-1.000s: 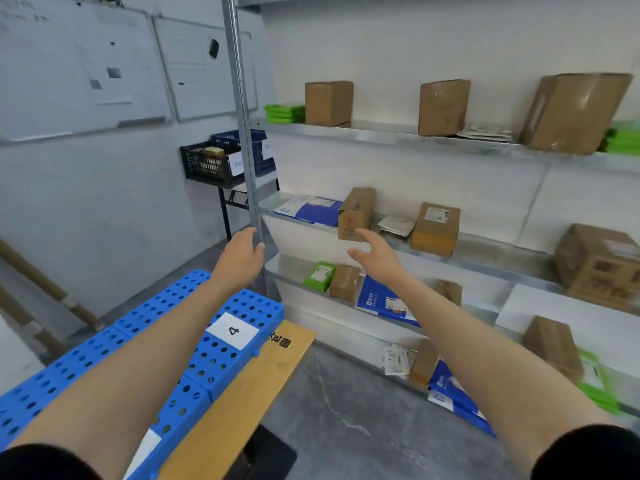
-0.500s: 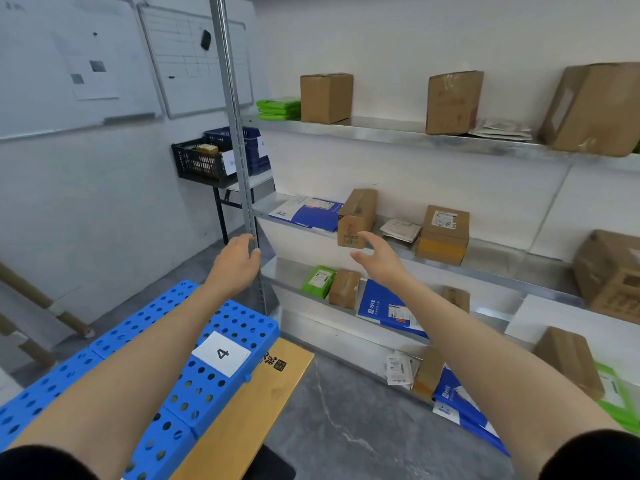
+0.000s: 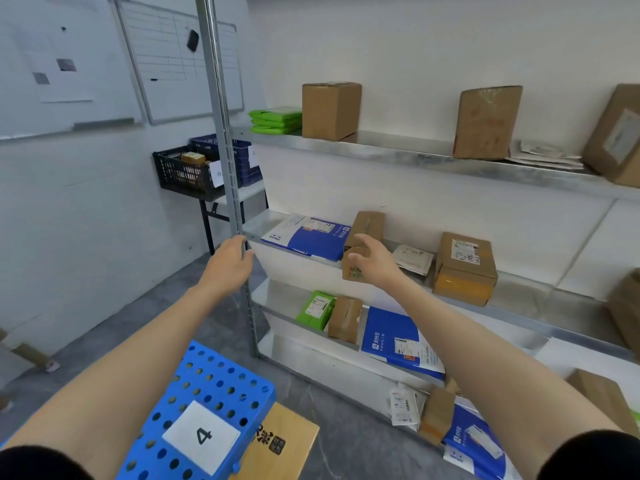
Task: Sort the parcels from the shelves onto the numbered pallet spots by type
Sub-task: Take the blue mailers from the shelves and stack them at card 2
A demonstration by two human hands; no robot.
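My left hand (image 3: 230, 263) braces at the shelf upright (image 3: 221, 133) (grip unclear) while my right hand (image 3: 374, 263), fingers wide, reaches to take the brown box (image 3: 370, 223).

views: one, head-worn, wide-angle | faces: forward and down toward the shelves (image 3: 398, 150) along the white wall (image 3: 433, 46), seen from their left end | range: near, within arm's reach of the shelves' front left post (image 3: 221, 133) | underfoot: blue pallet (image 3: 214, 382) corner at lower left
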